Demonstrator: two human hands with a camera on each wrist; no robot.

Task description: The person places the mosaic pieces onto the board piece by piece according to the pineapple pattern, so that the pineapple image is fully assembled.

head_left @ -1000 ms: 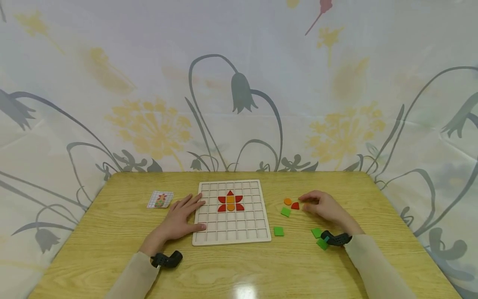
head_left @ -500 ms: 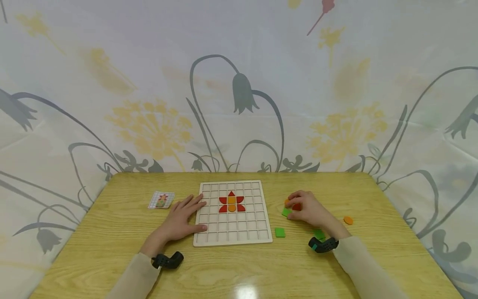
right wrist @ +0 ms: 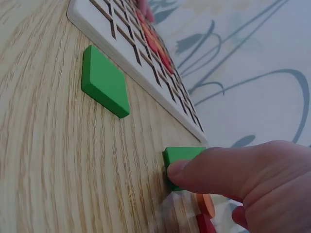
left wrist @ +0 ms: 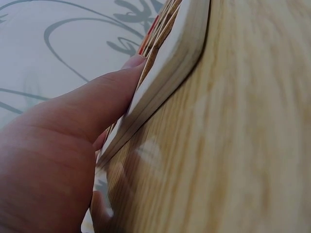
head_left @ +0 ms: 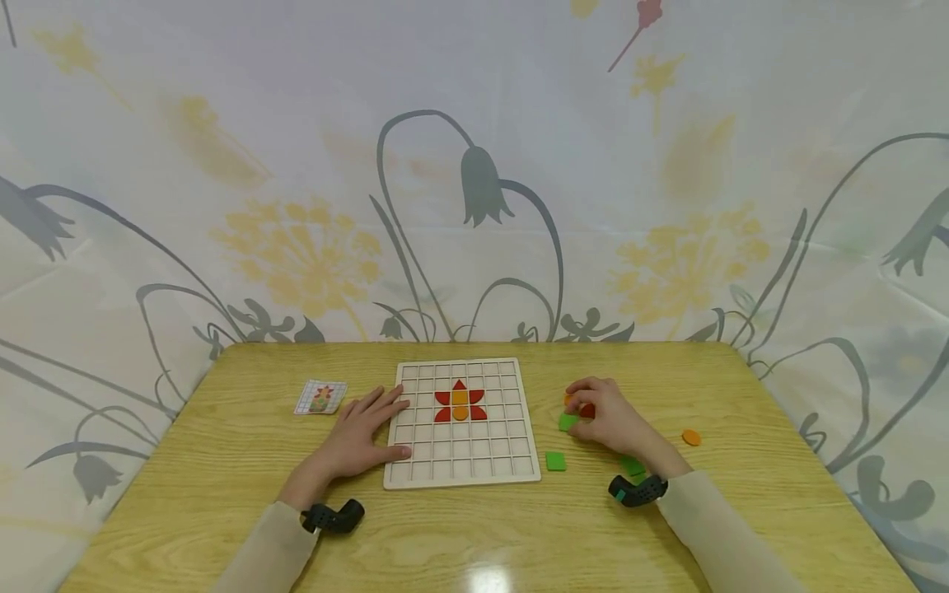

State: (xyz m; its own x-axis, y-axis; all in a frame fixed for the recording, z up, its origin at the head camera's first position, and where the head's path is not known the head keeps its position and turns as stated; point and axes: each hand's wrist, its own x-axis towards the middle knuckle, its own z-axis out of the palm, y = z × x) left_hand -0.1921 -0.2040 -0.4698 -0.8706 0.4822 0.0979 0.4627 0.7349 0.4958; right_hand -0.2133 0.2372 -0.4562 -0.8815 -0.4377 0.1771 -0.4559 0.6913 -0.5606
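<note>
My left hand (head_left: 361, 436) lies with spread, straight fingers on the left edge of a white grid board (head_left: 463, 469); the left wrist view shows its thumb (left wrist: 109, 94) on the rim. Red and orange pieces form a figure on the board, including an orange round piece (head_left: 460, 413). To the right of the board, my right hand (head_left: 610, 417) pinches a green square tile (right wrist: 184, 154), thumb against its near edge. The index fingertip's contact is partly hidden. Beside that hand are a red piece (head_left: 588, 410) and an orange disc (head_left: 568, 399), both partly covered.
Another green square (head_left: 555, 461) lies near the board's lower right corner. Green tiles (head_left: 633, 466) lie partly under my right wrist, and an orange disc (head_left: 691, 437) sits farther right. A small picture card (head_left: 321, 397) rests left of the board. Patterned fabric hangs behind the table.
My right hand has moved left from beside the red piece to the green square tile, uncovering an orange disc on the right. The left hand stays on the board.
</note>
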